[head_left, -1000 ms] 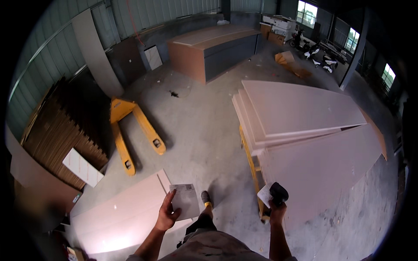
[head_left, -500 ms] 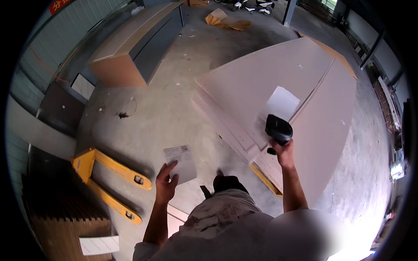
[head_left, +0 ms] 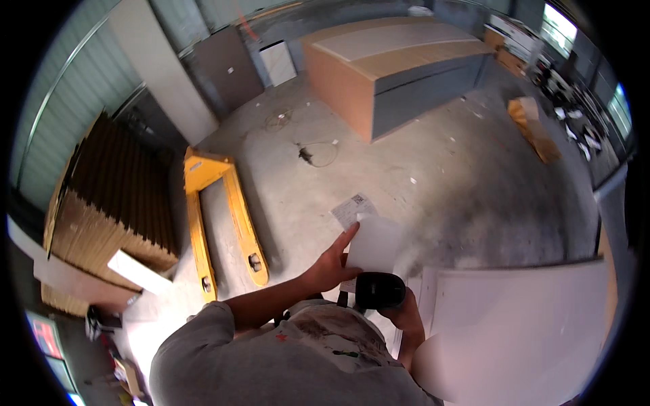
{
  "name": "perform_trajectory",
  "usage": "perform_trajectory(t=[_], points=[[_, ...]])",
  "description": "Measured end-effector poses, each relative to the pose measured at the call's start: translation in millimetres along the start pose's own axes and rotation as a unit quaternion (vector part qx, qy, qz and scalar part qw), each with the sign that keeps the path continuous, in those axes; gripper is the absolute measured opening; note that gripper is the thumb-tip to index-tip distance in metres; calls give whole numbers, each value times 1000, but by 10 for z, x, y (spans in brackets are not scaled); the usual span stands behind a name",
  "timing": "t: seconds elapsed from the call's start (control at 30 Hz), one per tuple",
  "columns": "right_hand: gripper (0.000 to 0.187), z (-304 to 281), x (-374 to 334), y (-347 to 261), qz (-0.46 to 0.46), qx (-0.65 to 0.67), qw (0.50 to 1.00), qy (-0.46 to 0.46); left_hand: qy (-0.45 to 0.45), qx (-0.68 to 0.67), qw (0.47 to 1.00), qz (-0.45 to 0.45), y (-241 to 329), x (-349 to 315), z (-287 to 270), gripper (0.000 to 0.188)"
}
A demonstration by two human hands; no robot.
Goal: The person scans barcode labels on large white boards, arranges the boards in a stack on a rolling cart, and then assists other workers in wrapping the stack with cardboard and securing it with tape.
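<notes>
My left hand (head_left: 330, 266) grips a printed paper sheet (head_left: 351, 209) with a square code near its corner. A blank-looking white sheet (head_left: 374, 243) overlaps it beside my left fingers; which hand supports this one I cannot tell. My right hand (head_left: 405, 315) is closed round a black handheld scanner (head_left: 380, 291), its rounded head close to the white sheet's near edge. The scanner hides most of my right fingers. Both hands are close together in front of my body.
A yellow pallet jack (head_left: 235, 203) stands on the left. Behind it are stacked brown boards (head_left: 115, 203). A large cardboard-topped crate (head_left: 379, 74) sits farther off. Pale flat panels (head_left: 521, 325) lie at the right. Crumpled brown cardboard (head_left: 531, 128) is on the floor.
My view has turned left. The right hand with the scanner has come away from over the panels, close to my left hand. The white sheet now overlaps the printed one.
</notes>
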State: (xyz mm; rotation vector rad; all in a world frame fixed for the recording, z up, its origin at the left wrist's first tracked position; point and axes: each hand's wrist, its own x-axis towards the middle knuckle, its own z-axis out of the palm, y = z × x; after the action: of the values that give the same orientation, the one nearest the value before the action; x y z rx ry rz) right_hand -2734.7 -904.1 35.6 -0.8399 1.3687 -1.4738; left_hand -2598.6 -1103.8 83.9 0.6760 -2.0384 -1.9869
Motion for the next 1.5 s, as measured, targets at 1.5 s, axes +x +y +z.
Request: perform_trajectory(t=[1.5], points=[[30, -4273, -603, 922, 426, -59, 26, 902, -541, 208, 796, 174, -225, 8910, 2888, 55]])
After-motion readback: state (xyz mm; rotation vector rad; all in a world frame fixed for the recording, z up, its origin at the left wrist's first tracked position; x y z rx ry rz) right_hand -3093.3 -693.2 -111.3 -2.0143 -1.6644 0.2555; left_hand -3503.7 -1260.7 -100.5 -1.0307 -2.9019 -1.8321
